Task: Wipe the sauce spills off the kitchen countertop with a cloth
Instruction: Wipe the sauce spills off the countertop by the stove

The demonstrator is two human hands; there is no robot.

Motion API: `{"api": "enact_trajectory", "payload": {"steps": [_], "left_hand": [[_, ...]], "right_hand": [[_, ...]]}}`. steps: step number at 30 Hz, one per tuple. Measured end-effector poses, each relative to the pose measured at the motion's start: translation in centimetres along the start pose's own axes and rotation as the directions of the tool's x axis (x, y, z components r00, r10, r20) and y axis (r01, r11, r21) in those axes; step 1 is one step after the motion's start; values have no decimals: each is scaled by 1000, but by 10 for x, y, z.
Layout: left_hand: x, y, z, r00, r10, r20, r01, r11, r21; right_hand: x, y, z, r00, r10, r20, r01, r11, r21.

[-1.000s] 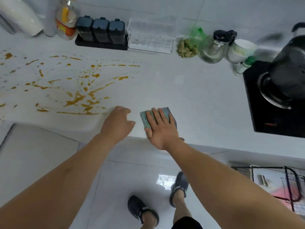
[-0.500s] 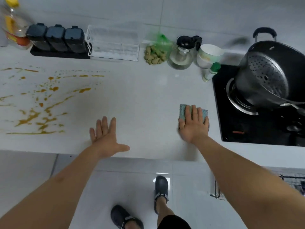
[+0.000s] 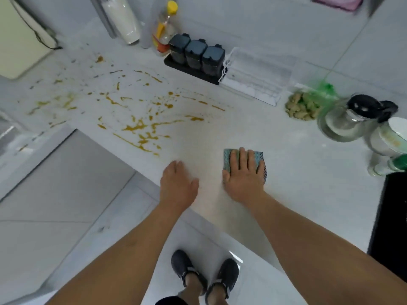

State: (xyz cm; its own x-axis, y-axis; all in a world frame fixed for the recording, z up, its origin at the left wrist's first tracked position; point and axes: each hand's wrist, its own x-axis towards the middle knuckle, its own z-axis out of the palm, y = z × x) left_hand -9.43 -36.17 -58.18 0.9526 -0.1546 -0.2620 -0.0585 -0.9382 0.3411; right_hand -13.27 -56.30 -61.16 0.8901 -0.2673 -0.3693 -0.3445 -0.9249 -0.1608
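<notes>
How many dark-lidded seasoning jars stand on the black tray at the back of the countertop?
3, side by side on the black tray: the left jar, the middle jar, and the right jar next to the clear rack. None appears hidden.

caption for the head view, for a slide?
Right hand presses a green cloth flat on the white countertop, left hand resting beside it; orange sauce spills remain unwiped to the left.

Walls: large pale grey tiles [image 3: 275, 23] along the top of the frame.
Floor: glossy light tiles [image 3: 66, 194], lower left, catching a bright reflection [image 3: 235, 256] at bottom centre.
Worktop: white stone surface [image 3: 308, 172], cabinet front [image 3: 220, 230] below its edge.
</notes>
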Motion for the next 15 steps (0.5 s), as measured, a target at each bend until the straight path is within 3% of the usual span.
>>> {"api": "enact_trajectory", "payload": {"steps": [3,6,15], "left_hand": [[6,-11,-10,953,-285,-102,280,958,-63],[20,-26,-20,880,-468,-83,458,881,-116],[45,-39,-25,863,-491,120,505,838,-207]], "right_hand": [[2,-24,3,992,-126,17,127,991,-47],[14,-20,-3,976,-209,58,214,969,-120],[106,-1,-45,996,-56,71,65,989,-130]]}}
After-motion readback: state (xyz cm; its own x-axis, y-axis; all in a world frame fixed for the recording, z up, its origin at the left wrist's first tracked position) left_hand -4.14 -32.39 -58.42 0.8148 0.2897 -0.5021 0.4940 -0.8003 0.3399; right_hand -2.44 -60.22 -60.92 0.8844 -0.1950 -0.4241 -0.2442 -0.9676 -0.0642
